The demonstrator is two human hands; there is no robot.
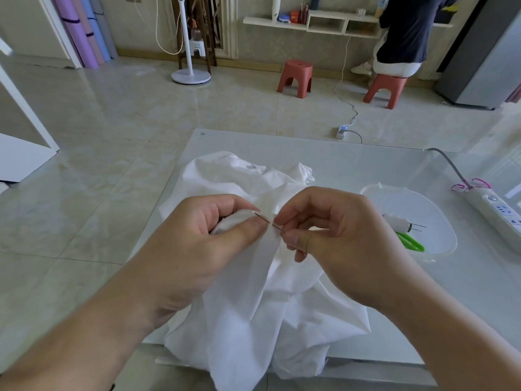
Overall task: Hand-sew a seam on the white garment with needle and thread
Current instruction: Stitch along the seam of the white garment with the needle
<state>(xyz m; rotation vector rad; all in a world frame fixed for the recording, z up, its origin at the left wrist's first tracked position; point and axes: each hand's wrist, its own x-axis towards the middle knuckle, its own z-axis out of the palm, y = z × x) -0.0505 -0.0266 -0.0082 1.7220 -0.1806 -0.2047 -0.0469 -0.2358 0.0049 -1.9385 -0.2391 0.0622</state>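
The white garment (248, 300) lies bunched on the glass table (366, 162) and hangs over its near edge. My left hand (197, 238) grips a raised fold of it between thumb and curled fingers. My right hand (335, 235) pinches the rear end of a thin dark needle (267, 220) between thumb and forefinger. The needle runs through the fold's edge, its tip pointing up and left past my left thumb. I cannot make out the thread.
A clear plastic bowl (439, 249) to the right holds a white thread spool (399, 222) with needles and green scissors (411, 241). A white power strip (496, 213) lies at the table's right edge. Beyond, two red stools stand on the tiled floor, a person sitting on one.
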